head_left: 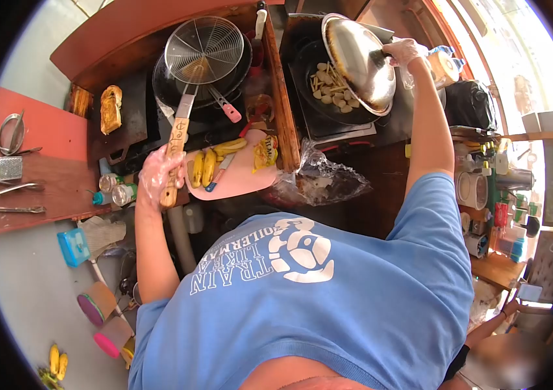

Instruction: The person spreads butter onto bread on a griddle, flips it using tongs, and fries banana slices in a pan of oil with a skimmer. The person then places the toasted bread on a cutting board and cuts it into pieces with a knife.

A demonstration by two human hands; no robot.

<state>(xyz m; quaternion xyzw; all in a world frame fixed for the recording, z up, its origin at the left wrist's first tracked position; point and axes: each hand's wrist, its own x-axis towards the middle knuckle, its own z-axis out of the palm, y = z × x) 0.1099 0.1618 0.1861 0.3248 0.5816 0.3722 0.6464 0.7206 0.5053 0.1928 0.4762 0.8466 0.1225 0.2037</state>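
While my left fingers (158, 170) wrap tightly round a wooden handle (177, 140), my right fingers (398, 51) grip the dark knob of a lid (354, 49) tilted over part of a pan (303, 77). Left of those right fingers, the uncovered side shows sliced pieces (329, 88), bounded farther left by a wooden partition's edge (284, 97). Just right of my left fingers, a pink board (250, 182) carries bananas (209, 168), leaving bare room toward its right edge.

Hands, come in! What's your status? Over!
Left hand: gripping wooden-handled wire strainer. Right hand: holding lid, tilted. Pan: pale pieces inside, lid blocking part of view.
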